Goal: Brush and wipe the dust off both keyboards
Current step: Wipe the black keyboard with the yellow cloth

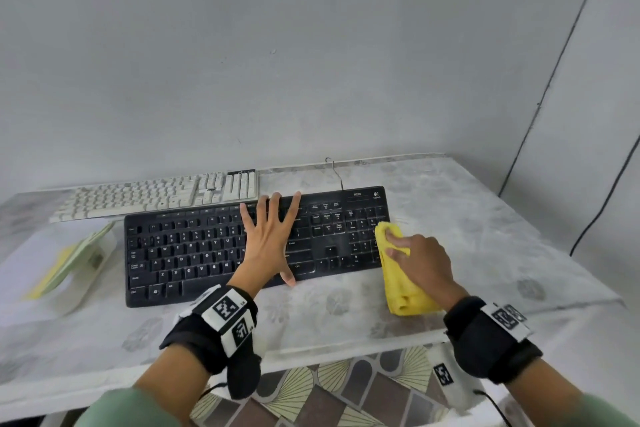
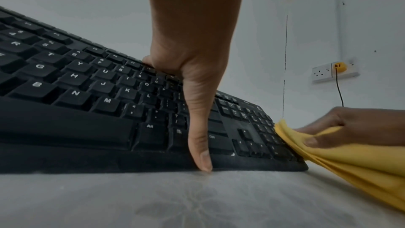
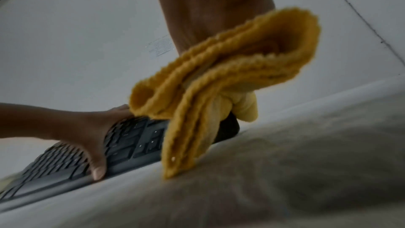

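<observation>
Nearest the person, the right hand (image 1: 420, 267) grips a folded yellow cloth (image 1: 401, 284), fingers curled over its top and thumb pinching the side; the cloth's far end touches the right edge of the black keyboard (image 1: 207, 253) at the number pad, its near end trailing on the table (image 1: 346, 329). The right wrist view is blurred, so the hand is probably mid-wipe.

The left hand (image 1: 268, 239) lies flat on the middle of the black keyboard, fingers spread and straight, thumb tip at the front edge touching the table; it holds nothing and seems to be steadying the board.

Progress, as a guess: wiping of the black keyboard is in hand, at its right end. Some faint dust or smear shows around the arrow keys. Whether brushing is done cannot be told; no brush is clearly visible. The white keyboard (image 1: 156, 196) lies further back to the left, just behind the black one and untouched, so it likely still needs doing.

Around: a pale green and yellow object (image 1: 69, 263) lies left of the black keyboard, identity unclear. The keyboard cable (image 1: 337, 173) runs back toward the wall (image 1: 311, 62). The left hand covers the central keys and would need shifting to wipe there.
</observation>
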A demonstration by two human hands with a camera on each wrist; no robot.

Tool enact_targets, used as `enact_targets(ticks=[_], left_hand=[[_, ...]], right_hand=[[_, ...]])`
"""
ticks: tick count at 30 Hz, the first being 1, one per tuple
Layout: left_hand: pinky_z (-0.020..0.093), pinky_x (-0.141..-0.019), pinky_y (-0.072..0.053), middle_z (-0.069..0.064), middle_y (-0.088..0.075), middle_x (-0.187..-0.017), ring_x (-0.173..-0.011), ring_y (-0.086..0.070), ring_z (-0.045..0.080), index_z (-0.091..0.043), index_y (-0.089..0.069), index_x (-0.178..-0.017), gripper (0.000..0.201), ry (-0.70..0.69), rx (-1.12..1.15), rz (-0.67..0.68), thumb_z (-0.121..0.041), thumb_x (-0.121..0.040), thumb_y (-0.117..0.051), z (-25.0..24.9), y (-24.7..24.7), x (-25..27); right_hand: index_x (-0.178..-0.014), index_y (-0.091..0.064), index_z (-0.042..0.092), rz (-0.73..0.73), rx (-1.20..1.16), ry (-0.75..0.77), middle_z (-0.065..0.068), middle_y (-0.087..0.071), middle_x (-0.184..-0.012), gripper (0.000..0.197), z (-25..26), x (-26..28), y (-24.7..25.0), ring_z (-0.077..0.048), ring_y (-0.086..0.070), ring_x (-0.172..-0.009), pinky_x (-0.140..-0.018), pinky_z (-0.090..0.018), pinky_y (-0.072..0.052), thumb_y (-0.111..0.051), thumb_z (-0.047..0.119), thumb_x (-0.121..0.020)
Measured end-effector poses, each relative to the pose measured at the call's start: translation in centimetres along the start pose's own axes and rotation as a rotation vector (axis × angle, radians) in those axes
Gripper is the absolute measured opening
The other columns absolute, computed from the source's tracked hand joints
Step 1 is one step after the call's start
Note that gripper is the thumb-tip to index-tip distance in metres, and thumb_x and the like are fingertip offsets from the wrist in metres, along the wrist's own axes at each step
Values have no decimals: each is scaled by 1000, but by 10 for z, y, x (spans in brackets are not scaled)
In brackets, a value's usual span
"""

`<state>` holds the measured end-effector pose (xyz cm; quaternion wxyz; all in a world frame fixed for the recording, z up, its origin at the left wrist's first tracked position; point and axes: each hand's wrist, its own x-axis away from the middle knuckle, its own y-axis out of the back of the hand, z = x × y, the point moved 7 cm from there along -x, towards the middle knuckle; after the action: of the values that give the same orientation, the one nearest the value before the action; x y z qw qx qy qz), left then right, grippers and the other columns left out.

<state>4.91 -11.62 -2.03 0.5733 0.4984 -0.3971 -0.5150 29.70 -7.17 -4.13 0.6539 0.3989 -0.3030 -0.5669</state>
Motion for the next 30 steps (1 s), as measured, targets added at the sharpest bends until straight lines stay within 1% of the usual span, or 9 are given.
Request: enact_targets(ticks=[3, 5, 10, 15, 20, 22, 25, 27, 30], left_hand=[[66, -110, 2, 17, 4, -153, -143, 1, 37, -23, 25, -147, 153, -8, 9, 1, -59, -47, -86, 1, -1, -2], [66, -110, 2, 16, 3, -153, -143, 1, 37, -23, 25, -147, 154, -13, 10, 0, -60, -47, -86, 0, -2, -2], [66, -110, 1, 16, 4, -153, -143, 1, 37, -23, 24, -147, 154, -12, 3, 2, -60, -47, -86, 0, -1, -1], [66, -110, 1, 16, 3, -153, -143, 0, 37, -23, 25, -147, 153, -15, 4, -9, -60, -47, -85, 0, -1, -1], [65, -109, 3, 16, 4, -152, -143, 2, 37, -23, 25, -147, 154, -19, 15, 8, -60, -46, -86, 2, -4, -5], [65, -109, 3, 15, 4, -152, -142, 2, 37, -24, 25, -147, 154, -22, 17, 12, -60, -46, -86, 2, -5, -6], [65, -110, 3, 15, 3, -152, -142, 1, 36, -24, 25, -147, 155, -24, 18, 13, -61, -46, -86, 2, -5, -6], [65, -111, 2, 15, 3, -152, -142, 0, 36, -24, 25, -147, 154, -25, 20, 15, -61, -46, -86, 2, -5, -7], [66, -110, 2, 16, 4, -152, -143, 2, 36, -24, 25, -147, 155, -25, 19, 18, -61, -46, -86, 1, -5, -6]], right_hand=[[-125, -55, 38, 143, 143, 38, -1, -62, -122, 35, -8, 7, -2, -22, -56, -112, -80, -26, -42, -55, 37, -91], [-122, -58, 38, 175, 144, 56, 2, -58, -129, 33, -11, 2, 10, -20, -53, -117, -83, -25, -40, -59, 37, -88], [-126, -53, 39, -19, -12, 56, 0, -55, -132, 38, 4, -33, 52, -24, -50, -121, -85, -28, -39, -58, 35, -89], [-131, -47, 39, 39, 53, 91, -6, -59, -127, 42, 11, -29, 24, -27, -53, -116, -84, -30, -41, -56, 37, -90], [-137, -37, 42, 134, 420, 180, -7, -63, -110, 41, 4, 8, -6, -25, -58, -102, -79, -29, -43, -42, 37, -97], [-138, -36, 42, 189, 488, 207, -6, -61, -116, 41, 0, 14, -8, -25, -58, -105, -81, -29, -43, -41, 38, -97], [-129, -49, 43, 281, 459, 185, -2, -59, -124, 37, -4, 14, 5, -23, -55, -112, -85, -27, -41, -52, 37, -92], [-125, -54, 42, 209, 361, 156, 0, -57, -129, 35, 2, 2, 25, -23, -53, -116, -87, -26, -40, -56, 37, -90], [-129, -50, 39, -5, 173, 143, -1, -55, -132, 38, 26, -20, 51, -25, -50, -120, -90, -28, -40, -55, 34, -92]])
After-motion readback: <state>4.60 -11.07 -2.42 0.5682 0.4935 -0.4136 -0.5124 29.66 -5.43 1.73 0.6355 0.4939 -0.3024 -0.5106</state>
